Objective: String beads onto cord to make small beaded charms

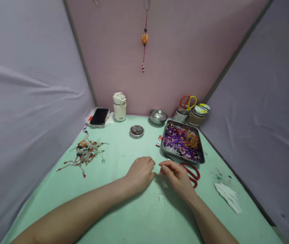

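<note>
My left hand (140, 173) is held over the green tabletop near its middle, back upward, fingers curled and closed; what they hold, if anything, is hidden. Facing it across a small gap, my right hand (175, 176) has thumb and forefinger pinched together. Anything between those fingertips is too small to make out. Red-handled scissors (194, 175) lie partly behind my right hand. Beyond them is a metal tray (203, 156) of purple, clear and dark beads (176, 139) with orange cord. A small red and white packet (159, 140) lies left of the tray.
Beaded strings (87, 152) lie in a pile at left. Farther back are a phone (99, 116), white bottle (119, 107), round tin (136, 130), metal bowl (158, 117) and jars (196, 117). White cloth (228, 197) is at right. A beaded ornament (145, 39) hangs behind.
</note>
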